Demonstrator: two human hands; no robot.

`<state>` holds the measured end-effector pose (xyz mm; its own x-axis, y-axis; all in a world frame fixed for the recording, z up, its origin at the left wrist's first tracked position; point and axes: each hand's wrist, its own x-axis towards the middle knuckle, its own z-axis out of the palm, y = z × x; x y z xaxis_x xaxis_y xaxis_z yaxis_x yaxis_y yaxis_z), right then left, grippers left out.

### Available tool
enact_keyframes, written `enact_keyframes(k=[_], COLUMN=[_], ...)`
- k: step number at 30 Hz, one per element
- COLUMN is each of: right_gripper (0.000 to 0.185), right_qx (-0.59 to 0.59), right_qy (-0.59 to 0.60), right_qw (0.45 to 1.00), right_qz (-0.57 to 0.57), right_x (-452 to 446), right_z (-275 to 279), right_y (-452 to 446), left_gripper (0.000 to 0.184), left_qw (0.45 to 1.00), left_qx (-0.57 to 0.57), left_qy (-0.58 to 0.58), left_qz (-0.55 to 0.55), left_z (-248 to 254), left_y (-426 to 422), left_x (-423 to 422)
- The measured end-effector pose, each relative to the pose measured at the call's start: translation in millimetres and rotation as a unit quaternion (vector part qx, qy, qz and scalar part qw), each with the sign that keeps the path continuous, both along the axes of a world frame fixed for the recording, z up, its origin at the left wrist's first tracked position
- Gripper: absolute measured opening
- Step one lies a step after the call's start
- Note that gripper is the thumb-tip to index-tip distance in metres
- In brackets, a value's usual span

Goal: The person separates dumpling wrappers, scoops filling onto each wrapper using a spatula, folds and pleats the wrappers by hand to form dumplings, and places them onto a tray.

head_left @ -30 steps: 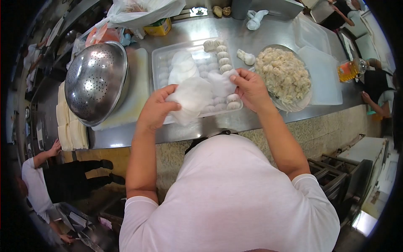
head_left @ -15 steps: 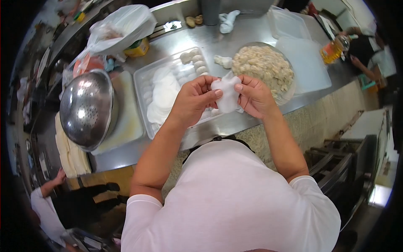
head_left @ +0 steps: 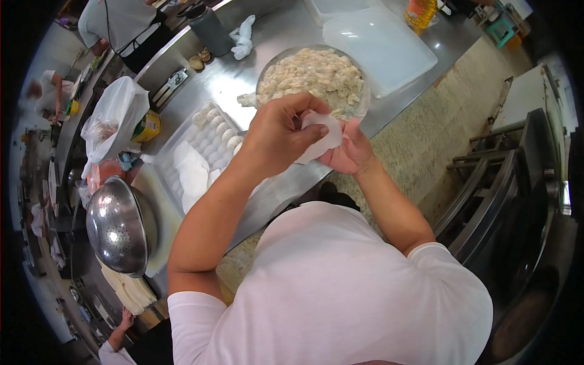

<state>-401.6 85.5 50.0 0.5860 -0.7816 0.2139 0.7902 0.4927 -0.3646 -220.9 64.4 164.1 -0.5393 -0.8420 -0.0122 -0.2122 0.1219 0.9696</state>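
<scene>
A thin white round wrapper (head_left: pixel 322 141) is pinched between my two hands, just in front of the bowl of pale chunky filling (head_left: pixel 310 73). My left hand (head_left: pixel 283 134) grips its left side with thumb and fingers. On its right side, my right hand (head_left: pixel 351 146) holds it, partly behind the sheet. Left of my hands lies a clear plastic tray (head_left: pixel 173 143) with rows of round white dumplings (head_left: pixel 221 129). A stack of white wrappers (head_left: pixel 191 170) rests on the tray, partly hidden by my left forearm.
A metal colander (head_left: pixel 117 226) stands at the left by a cutting board (head_left: pixel 159 210). Beyond are a plastic bag (head_left: pixel 115 115), a yellow box (head_left: pixel 147 126) and a dark container (head_left: pixel 210 31). Clear lids (head_left: pixel 380 48) and an oil bottle (head_left: pixel 420 13) lie rightward. Other people are at the left.
The view has turned toward the right. The wrapper stack has left my left hand and lies on the tray. Both hands now hold a single wrapper near the filling bowl.
</scene>
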Motion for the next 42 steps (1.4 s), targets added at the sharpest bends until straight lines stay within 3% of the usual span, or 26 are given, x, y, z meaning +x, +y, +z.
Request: enact_keyframes(k=[1, 2, 3, 5, 6, 7, 9, 10, 12, 16, 18, 21, 25, 27, 31, 33, 36, 40, 42], right_gripper=[0.063, 0.057, 0.051, 0.047, 0.042, 0.042, 0.042, 0.042, 0.041, 0.041, 0.04, 0.039, 0.04, 0.04, 0.04, 0.041, 0.044, 0.044, 0.043], right_qx=[0.003, 0.04, 0.076, 0.111, 0.142, 0.144, 0.175, 0.178, 0.184, 0.208, 0.192, 0.227, 0.242, 0.238, 0.237, 0.237, 0.252, 0.27, 0.293], right_qy=[-0.001, 0.082, 0.164, 0.153, 0.144, 0.145, 0.139, 0.14, 0.121, 0.105, 0.157, 0.119, 0.089, 0.051, 0.045, 0.065, 0.111, 0.134, 0.13], right_qw=[1.0, 0.996, 0.983, 0.982, 0.979, 0.978, 0.972, 0.972, 0.97, 0.962, 0.956, 0.951, 0.952, 0.96, 0.962, 0.965, 0.957, 0.949, 0.942], right_qz=[-0.002, -0.008, -0.012, -0.023, -0.033, -0.033, -0.072, -0.066, -0.104, -0.142, -0.158, -0.172, -0.166, -0.141, -0.124, -0.096, -0.092, -0.091, -0.095], right_x=[-7, -17, -26, -43, -53, -66, -93, -107, -131, -159, -167, -173, -179, -180, -177, -173, -170, -164, -164], right_z=[-2, -6, -10, -17, -20, -20, -19, -20, -24, -39, -43, -50, -61, -60, -64, -62, -63, -68, -67], right_y=[-2, -5, -7, -4, -2, 0, 8, 10, 15, 19, 17, 17, 17, 17, 11, 10, 8, 4, 2], left_gripper=[0.032, 0.034, 0.034, 0.036, 0.042, 0.042, 0.042, 0.042, 0.041, 0.041, 0.043, 0.037, 0.039, 0.049, 0.052, 0.051, 0.046, 0.042, 0.044], left_qw=[0.995, 0.981, 0.981, 0.957, 0.919, 0.92, 0.747, 0.747, 0.798, 0.827, 0.851, 0.873, 0.855, 0.865, 0.886, 0.878, 0.883, 0.901, 0.923], left_qx=[-0.03, -0.06, -0.057, -0.141, -0.226, -0.223, -0.408, -0.403, -0.196, -0.183, -0.09, -0.055, -0.084, -0.063, -0.135, -0.123, -0.096, -0.11, -0.046], left_qy=[-0.086, -0.17, -0.172, -0.206, -0.293, -0.292, -0.52, -0.523, -0.57, -0.53, -0.516, -0.482, -0.512, -0.498, -0.443, -0.461, -0.46, -0.419, -0.382], left_qz=[0.035, 0.07, 0.069, 0.15, 0.138, 0.137, 0.074, 0.076, -0.012, -0.042, 0.019, 0.046, 0.006, -0.012, 0.014, -0.036, 0.003, 0.029, 0.004], left_z=[-2, -6, -11, -23, -26, -41, -83, -90, -95, -83, -73, -71, -50, -30, -61, -61, -49, -74, -69], left_y=[-3, -5, -8, -15, -13, -15, -15, -16, -19, -13, 2, 19, 6, -4, -18, -15, -19, -12, -10], left_x=[-5, -8, -10, -8, -4, 5, 24, 22, 15, -2, -14, -14, -12, -14, -25, -25, -14, -24, -28])
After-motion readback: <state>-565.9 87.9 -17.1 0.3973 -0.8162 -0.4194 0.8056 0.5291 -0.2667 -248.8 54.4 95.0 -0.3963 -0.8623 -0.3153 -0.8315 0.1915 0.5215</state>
